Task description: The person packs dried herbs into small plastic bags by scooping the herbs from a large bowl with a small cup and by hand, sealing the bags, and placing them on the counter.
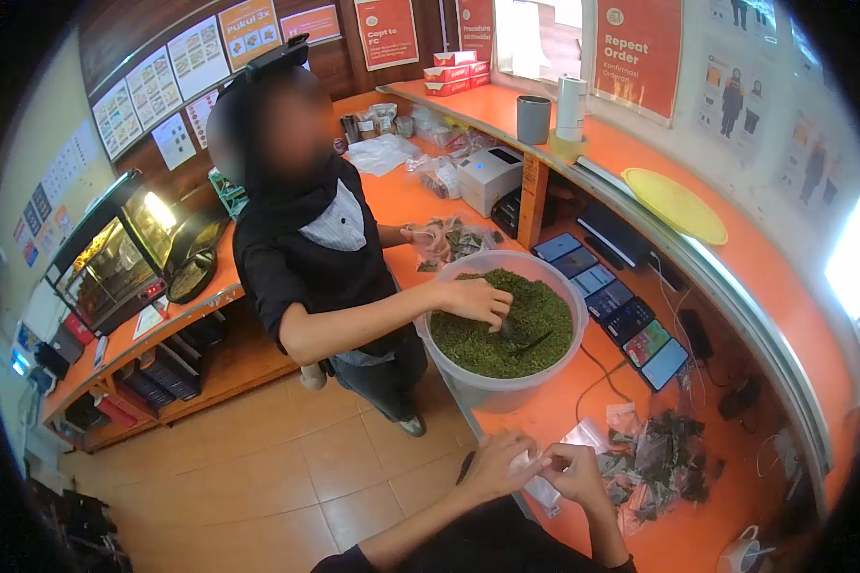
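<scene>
My left hand [496,464] and my right hand [576,475] meet at the orange counter's near edge. Both have their fingers pinched on a small clear plastic bag [543,493], partly hidden by the fingers. Just to the right lies a pile of small packets [661,458] with dark green contents and pinkish wrapping. Beyond my hands stands a large translucent tub [500,390] filled with finely chopped green flakes [492,296]. A co-worker's hand [478,304] reaches into the tub, at a dark scoop or spoon whose handle lies on the flakes.
Several phones [626,320] line the counter beside the tub, with cables around them. A white printer [490,180] and more packets [454,239] sit farther back. The co-worker [306,258] stands left of the tub. A mug [741,552] is at the lower right.
</scene>
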`<state>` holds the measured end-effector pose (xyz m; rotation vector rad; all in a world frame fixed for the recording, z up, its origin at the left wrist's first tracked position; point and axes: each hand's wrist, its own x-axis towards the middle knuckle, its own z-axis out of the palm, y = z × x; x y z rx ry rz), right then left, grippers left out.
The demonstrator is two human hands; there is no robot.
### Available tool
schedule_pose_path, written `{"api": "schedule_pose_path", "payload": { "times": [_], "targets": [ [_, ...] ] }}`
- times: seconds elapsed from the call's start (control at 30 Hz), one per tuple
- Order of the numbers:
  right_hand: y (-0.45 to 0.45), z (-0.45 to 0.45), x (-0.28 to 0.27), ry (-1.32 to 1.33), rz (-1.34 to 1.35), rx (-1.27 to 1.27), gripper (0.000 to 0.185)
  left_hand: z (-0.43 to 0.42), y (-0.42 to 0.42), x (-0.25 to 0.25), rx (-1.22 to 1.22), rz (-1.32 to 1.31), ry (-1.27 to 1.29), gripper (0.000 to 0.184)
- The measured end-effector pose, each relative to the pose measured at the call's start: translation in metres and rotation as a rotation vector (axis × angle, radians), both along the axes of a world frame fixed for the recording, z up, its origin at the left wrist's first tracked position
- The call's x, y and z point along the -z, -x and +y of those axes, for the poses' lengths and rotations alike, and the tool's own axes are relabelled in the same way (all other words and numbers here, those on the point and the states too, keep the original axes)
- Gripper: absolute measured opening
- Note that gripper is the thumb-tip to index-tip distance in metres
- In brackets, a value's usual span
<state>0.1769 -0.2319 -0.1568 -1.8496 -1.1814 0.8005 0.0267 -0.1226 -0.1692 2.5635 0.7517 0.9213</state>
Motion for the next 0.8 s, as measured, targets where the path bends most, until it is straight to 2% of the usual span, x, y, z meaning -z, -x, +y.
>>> {"api": "schedule_pose_path", "payload": {
  "times": [0.07, 0.1, 0.17, 0.2, 0.23, 0.27, 0.3, 0.33, 0.37, 0.4, 0.47, 0.5, 0.53, 0.6, 0.63, 0.7, 0.73, 0.8],
  "targets": [
    [0.002, 0.000, -0.002, -0.079, 0.025, -0.010, 0.014, 0.008, 0.004, 0.023, 0.390, 0.181, 0.841, 0.022],
    [0.001, -0.001, -0.003, -0.076, 0.052, -0.060, 0.013, 0.009, 0.006, 0.024, 0.390, 0.181, 0.840, 0.022],
    [-0.004, -0.002, -0.004, -0.071, 0.078, -0.109, 0.013, 0.010, 0.009, 0.027, 0.611, -0.124, 0.973, 0.028],
    [-0.009, -0.002, -0.004, -0.034, 0.197, -0.148, 0.012, 0.009, 0.009, 0.029, 0.613, -0.125, 0.976, 0.028],
    [-0.011, -0.003, -0.003, 0.004, 0.317, -0.184, 0.011, 0.008, 0.010, 0.032, 0.601, -0.134, 1.124, 0.028],
    [-0.012, -0.003, 0.000, 0.012, 0.320, -0.176, 0.011, 0.007, 0.011, 0.028, 0.586, -0.141, 1.275, 0.027],
    [-0.011, -0.002, 0.002, 0.000, 0.255, -0.155, 0.010, 0.005, 0.011, 0.025, 0.592, -0.137, 1.289, 0.027],
    [-0.009, -0.003, 0.001, -0.010, 0.191, -0.132, 0.010, 0.003, 0.012, 0.023, 0.484, -0.040, 1.004, 0.027],
    [-0.002, 0.000, -0.001, -0.105, -0.034, -0.078, 0.011, 0.000, 0.012, 0.020, 0.381, 0.051, 0.717, 0.029],
    [0.001, 0.000, 0.001, -0.094, -0.034, -0.062, 0.011, -0.001, 0.014, 0.016, 0.397, 0.055, 0.728, 0.029],
    [0.000, 0.005, 0.005, -0.220, -0.362, 0.137, 0.015, 0.003, 0.015, 0.005, 0.227, 0.046, 0.693, 0.027],
    [0.006, 0.009, 0.005, -0.239, -0.422, 0.144, 0.016, 0.005, 0.015, 0.012, 0.191, 0.064, 0.579, 0.022],
    [0.008, 0.010, 0.001, -0.239, -0.426, 0.156, 0.016, 0.006, 0.015, 0.004, 0.203, 0.064, 0.576, 0.022],
    [0.009, 0.014, -0.012, -0.203, -0.470, 0.167, 0.011, 0.006, 0.014, -0.012, -0.045, 0.304, 0.617, 0.037],
    [0.008, 0.015, -0.012, -0.199, -0.472, 0.170, 0.011, 0.006, 0.014, -0.009, -0.040, 0.304, 0.619, 0.037],
    [0.008, 0.021, -0.011, -0.380, -0.390, 0.066, 0.010, 0.006, 0.015, -0.007, 0.079, -0.078, 0.304, 0.060],
    [0.009, 0.023, -0.013, -0.377, -0.388, 0.064, 0.010, 0.005, 0.017, -0.010, 0.078, -0.077, 0.307, 0.060],
    [0.013, 0.024, -0.023, -0.392, -0.339, 0.002, 0.008, 0.005, 0.021, -0.018, 0.362, -0.152, 0.717, 0.070]
  ]
}}
